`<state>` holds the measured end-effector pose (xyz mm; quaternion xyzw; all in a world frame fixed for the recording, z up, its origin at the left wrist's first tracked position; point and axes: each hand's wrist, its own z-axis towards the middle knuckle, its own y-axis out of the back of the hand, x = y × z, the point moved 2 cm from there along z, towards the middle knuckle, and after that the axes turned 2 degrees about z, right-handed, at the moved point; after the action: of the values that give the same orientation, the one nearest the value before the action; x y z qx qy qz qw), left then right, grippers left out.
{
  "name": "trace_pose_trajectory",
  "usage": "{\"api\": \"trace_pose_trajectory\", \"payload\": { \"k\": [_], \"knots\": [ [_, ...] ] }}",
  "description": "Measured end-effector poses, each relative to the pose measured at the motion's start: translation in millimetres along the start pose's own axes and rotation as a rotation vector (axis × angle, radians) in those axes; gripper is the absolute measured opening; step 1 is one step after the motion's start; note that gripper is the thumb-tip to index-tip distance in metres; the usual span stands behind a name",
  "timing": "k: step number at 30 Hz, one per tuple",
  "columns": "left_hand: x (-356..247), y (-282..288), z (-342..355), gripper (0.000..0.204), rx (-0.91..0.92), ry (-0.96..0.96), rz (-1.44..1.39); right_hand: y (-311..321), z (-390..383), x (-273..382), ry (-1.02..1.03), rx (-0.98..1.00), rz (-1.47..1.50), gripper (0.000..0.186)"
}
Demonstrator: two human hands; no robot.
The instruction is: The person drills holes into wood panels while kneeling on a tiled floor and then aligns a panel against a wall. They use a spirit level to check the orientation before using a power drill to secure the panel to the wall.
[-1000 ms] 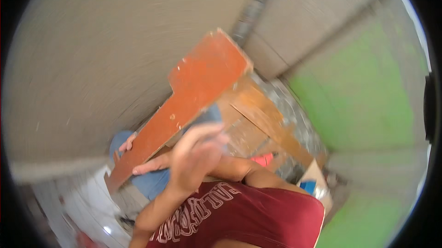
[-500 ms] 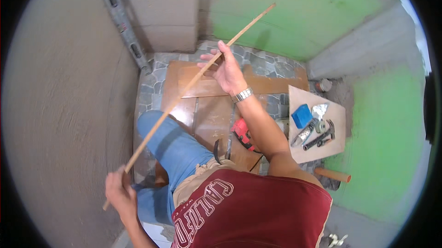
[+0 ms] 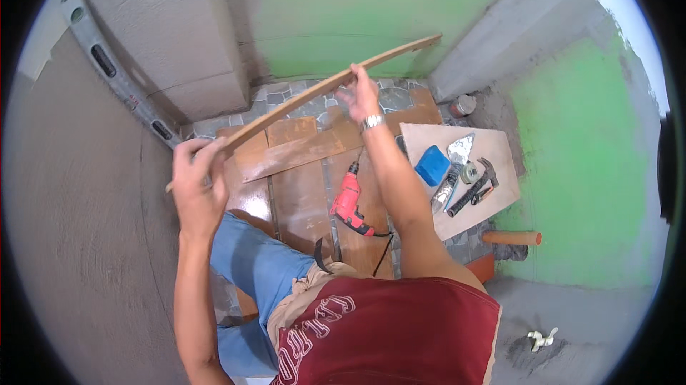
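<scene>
A long, thin wooden strip (image 3: 293,103) slants across in front of me, its far right end raised toward the green wall. My left hand (image 3: 199,181) is closed round its near left end, and a short tip sticks out past the fingers. My right hand (image 3: 361,96) holds the strip farther along, between the thumb and the fingers, with some fingers loosely spread beneath it. A watch is on my right wrist. Under the strip, brown wooden planks (image 3: 304,196) lie on the stone-patterned floor. A red power drill (image 3: 348,201) rests on them, left of my right forearm.
A pale board (image 3: 498,143) at right carries a blue block (image 3: 433,165), a trowel (image 3: 461,148), a tape measure (image 3: 469,173) and a hammer (image 3: 486,172). A spirit level (image 3: 103,60) leans at the left wall. An orange pipe (image 3: 511,237) juts out near the right wall.
My left hand has risen and moved forward with its end of the strip, so the strip slants less steeply. The view has shifted, showing the whole drill.
</scene>
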<state>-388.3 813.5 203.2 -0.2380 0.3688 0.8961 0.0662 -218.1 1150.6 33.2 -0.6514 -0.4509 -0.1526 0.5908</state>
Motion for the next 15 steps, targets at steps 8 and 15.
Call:
{"api": "trace_pose_trajectory", "payload": {
  "k": [8,15],
  "knots": [
    [77.9,121.5,-82.9,0.017,0.104,0.323,0.191,41.3,109.1,28.2,0.025,-0.269,-0.206,0.068],
    [92.1,180.7,-254.0,0.016,0.174,0.894,0.096,44.2,173.9,20.8,0.183,-0.32,-0.094,0.064]
  ]
}}
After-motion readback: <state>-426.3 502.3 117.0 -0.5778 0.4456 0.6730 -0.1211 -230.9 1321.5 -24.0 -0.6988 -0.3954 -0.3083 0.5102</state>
